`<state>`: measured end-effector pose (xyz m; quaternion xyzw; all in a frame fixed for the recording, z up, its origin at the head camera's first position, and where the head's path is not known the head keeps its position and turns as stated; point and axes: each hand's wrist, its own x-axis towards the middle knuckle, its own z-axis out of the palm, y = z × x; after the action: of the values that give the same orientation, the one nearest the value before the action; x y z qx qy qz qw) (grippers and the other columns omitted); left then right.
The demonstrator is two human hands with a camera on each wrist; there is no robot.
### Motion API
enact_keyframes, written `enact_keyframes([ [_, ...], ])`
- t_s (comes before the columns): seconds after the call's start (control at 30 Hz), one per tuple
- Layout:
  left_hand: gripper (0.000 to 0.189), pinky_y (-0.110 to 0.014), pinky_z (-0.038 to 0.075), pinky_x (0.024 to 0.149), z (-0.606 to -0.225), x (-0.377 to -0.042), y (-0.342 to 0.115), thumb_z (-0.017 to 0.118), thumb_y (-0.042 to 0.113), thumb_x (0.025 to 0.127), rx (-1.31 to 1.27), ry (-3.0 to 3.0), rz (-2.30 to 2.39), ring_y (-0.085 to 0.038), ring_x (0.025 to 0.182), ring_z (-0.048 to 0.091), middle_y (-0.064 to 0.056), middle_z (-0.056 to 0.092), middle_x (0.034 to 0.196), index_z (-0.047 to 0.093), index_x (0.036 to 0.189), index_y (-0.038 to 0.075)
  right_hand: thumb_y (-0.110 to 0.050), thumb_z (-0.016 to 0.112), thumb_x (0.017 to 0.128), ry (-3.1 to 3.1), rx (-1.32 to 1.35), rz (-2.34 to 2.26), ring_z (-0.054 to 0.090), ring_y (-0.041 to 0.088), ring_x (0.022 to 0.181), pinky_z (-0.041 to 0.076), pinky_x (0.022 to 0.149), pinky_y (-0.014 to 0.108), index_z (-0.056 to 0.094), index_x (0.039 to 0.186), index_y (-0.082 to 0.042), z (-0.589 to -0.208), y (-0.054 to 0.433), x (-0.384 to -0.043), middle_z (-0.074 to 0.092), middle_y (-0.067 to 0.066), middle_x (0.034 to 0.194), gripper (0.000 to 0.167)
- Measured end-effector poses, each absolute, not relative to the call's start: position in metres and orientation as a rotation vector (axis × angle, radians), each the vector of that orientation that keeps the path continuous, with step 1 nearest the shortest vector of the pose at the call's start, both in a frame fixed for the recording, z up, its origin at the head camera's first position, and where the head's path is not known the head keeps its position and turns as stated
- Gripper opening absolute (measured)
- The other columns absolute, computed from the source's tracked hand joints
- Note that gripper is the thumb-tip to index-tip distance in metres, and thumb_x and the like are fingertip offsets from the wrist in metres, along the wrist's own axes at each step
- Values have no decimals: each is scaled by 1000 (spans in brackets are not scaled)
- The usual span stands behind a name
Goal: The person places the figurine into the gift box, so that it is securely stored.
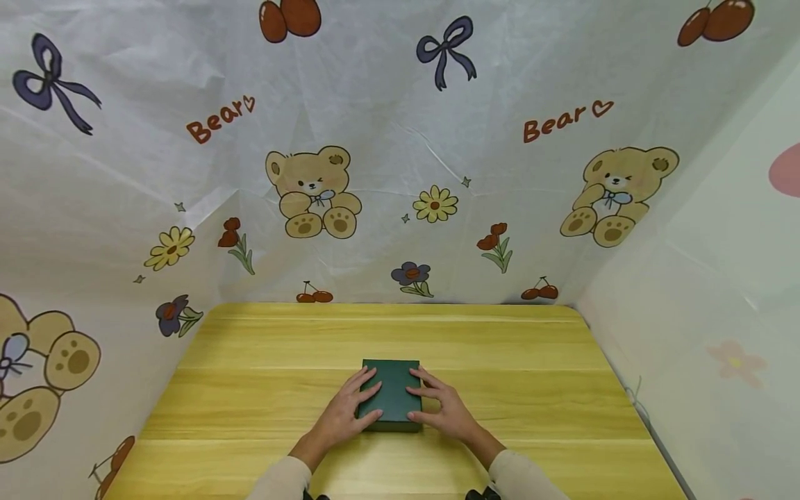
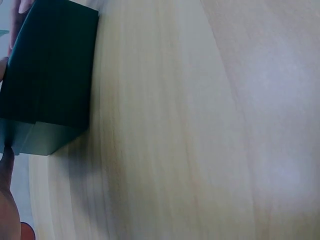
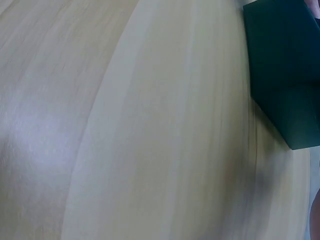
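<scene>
A dark green box (image 1: pixel 392 390) with a flat, plain top sits on the wooden table, midway between the two hands. From the left, the left hand (image 1: pixel 341 415) touches it, with spread fingers reaching over the top's left edge. The right hand (image 1: pixel 453 414) mirrors this at the right edge, fingers apart and fairly straight. In the left wrist view, the box (image 2: pixel 52 70) shows a dark long side and a seam at its end, where a fingertip rests. The right wrist view shows the box (image 3: pixel 285 60) at its right edge; most of that hand is outside the picture.
The wooden tabletop (image 1: pixel 275 347) extends around the box on all sides. A white sheet (image 1: pixel 381 104) printed with bears, bows and flowers hangs behind and to the left. At the right stands a pale wall covering (image 1: pixel 700 278), with a thin cord (image 1: pixel 639 403) by the table edge.
</scene>
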<state>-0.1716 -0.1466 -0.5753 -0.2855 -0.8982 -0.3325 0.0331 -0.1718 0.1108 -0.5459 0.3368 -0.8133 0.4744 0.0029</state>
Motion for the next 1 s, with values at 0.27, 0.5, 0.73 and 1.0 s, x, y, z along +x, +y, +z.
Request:
enact_keyframes([
  [0.27,54,-55,35,104,-581,-174,-146,69,30,89,-871,-2707,-1047,-35,140,29,-13,41,149,57,133,3,-8,75,82,-2541,1039,1519,30,49,134,38,100,54,62,120,9,-553,113,-176,43,27,142,44],
  [0.5,55,-55,36,104,-582,-175,-146,69,33,89,-871,-2718,-1039,-34,140,29,-12,41,149,57,134,4,-24,75,84,-2561,1014,1534,27,39,139,36,103,51,64,124,-1,-587,119,-189,42,14,148,48],
  [0.73,56,-53,37,104,-582,-175,-148,68,35,89,-868,-2744,-994,-33,140,30,-11,40,149,56,134,5,-19,76,82,-2564,1010,1538,27,41,139,37,102,52,64,124,-1,-589,118,-190,42,15,147,47],
  [1.0,55,-52,38,103,-583,-174,-149,68,36,89,-885,-2743,-973,-32,140,30,-10,41,149,57,134,5,-15,78,80,-2540,999,1548,28,44,137,35,100,60,65,122,0,-590,117,-188,44,17,146,46],
])
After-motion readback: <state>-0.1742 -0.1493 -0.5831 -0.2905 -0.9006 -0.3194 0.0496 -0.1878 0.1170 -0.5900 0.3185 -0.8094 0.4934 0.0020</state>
